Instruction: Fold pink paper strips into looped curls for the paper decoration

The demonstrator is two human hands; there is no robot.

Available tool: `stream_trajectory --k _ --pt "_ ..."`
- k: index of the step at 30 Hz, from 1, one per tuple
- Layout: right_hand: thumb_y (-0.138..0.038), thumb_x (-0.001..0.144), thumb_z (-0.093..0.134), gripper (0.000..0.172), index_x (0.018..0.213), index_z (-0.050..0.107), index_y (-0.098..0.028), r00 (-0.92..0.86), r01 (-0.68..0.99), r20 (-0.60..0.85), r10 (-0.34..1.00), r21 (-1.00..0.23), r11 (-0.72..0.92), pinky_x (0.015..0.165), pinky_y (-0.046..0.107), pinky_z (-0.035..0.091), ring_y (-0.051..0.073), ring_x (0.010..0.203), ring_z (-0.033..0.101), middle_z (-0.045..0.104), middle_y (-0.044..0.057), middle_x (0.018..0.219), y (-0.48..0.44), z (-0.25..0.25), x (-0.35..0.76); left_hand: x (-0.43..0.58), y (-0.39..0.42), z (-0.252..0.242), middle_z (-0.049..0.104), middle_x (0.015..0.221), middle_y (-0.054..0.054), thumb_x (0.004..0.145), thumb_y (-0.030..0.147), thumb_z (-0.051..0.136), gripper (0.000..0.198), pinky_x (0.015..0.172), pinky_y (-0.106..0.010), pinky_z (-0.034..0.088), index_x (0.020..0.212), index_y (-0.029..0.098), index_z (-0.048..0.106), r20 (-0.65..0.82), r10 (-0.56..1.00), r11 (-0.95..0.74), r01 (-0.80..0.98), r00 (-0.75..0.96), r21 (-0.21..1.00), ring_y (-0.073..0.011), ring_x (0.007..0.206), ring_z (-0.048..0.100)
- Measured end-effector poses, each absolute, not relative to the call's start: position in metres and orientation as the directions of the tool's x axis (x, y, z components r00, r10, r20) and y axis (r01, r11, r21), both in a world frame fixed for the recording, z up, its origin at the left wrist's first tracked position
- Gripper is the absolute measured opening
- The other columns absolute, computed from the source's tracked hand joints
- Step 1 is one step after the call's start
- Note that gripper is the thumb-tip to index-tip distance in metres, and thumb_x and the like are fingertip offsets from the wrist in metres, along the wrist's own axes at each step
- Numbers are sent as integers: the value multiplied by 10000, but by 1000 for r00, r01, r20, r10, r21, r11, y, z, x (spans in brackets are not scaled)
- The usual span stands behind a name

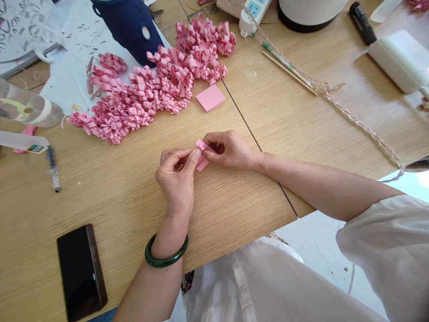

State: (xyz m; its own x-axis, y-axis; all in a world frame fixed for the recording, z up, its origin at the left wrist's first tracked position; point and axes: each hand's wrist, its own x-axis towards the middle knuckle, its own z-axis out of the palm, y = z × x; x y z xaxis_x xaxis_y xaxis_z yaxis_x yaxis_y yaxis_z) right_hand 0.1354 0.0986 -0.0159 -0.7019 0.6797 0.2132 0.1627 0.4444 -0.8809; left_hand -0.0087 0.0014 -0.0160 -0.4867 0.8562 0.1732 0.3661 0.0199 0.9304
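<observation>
Both hands pinch a small pink paper piece point(203, 163) just above the wooden table. My left hand point(177, 172), with a dark green bangle on its wrist, grips its left side between thumb and forefinger. From the right, my right hand point(231, 150) pinches the same piece, fingers curled. Its upper edge looks folded or frilled, though the fingertips cover part of it. Beyond the hands lies a flat pink paper rectangle point(210, 97). Next to it stretches a long heap of curled pink paper loops point(144, 94).
A phone point(81, 273) lies at the front left, a pen point(53, 170) beyond it. Behind the pink heap stands a dark blue cup point(129, 29). A braided cord point(363, 127) crosses the right side beside a thin stick point(290, 74). A power strip point(254, 15) sits at the back.
</observation>
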Motion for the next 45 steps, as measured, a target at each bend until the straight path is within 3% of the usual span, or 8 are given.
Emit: stream_trajectory --k 5,16,25,29,33,37,45 --pt "-233 931 588 205 750 590 -137 -675 199 211 707 -871 450 611 241 292 70 622 415 569 -21 686 96 -13 136 -4 3 -14 604 872 -3 795 306 839 102 716 -257 496 827 230 778 303 794 -77 407 -527 910 -112 775 583" --pt "-250 976 547 217 830 638 -118 -710 70 219 669 -924 377 627 230 346 73 644 421 541 -25 692 101 -17 136 -9 6 -16 630 838 -3 798 294 821 113 736 -252 497 796 206 750 243 799 -49 344 -549 938 -122 797 598" --pt "-502 994 562 503 640 519 -146 -678 45 215 702 -942 332 573 243 288 71 621 312 384 -43 617 102 -14 135 -9 6 -12 598 842 -3 778 279 844 97 698 -241 485 787 224 764 313 803 -77 432 -507 899 -115 757 548" --pt "-505 979 591 480 665 547 -145 -686 49 200 700 -946 319 569 240 297 75 623 333 413 -41 615 101 -13 136 -9 5 -9 582 837 -3 785 271 839 76 659 -240 456 797 233 774 339 800 -68 487 -495 871 -112 727 514" --pt "-399 984 598 377 726 601 -124 -701 37 209 682 -944 327 592 235 331 71 626 374 486 -34 632 101 -14 136 -8 5 -7 580 844 -5 786 257 818 68 638 -237 442 786 218 762 340 804 -43 522 -489 852 -106 710 497" --pt "-309 970 601 252 834 653 -103 -718 17 212 663 -947 321 622 221 374 69 650 448 588 -14 702 101 -15 136 -7 5 -9 587 836 -4 794 295 802 121 671 -235 465 770 201 728 287 810 -28 455 -511 890 -108 734 526" --pt "-263 965 600 207 848 659 -103 -714 13 220 665 -945 327 620 213 388 68 650 469 613 -9 712 102 -16 135 -14 7 -19 598 873 -6 806 369 809 205 696 -234 479 793 189 711 241 830 -45 370 -503 928 -98 743 550"
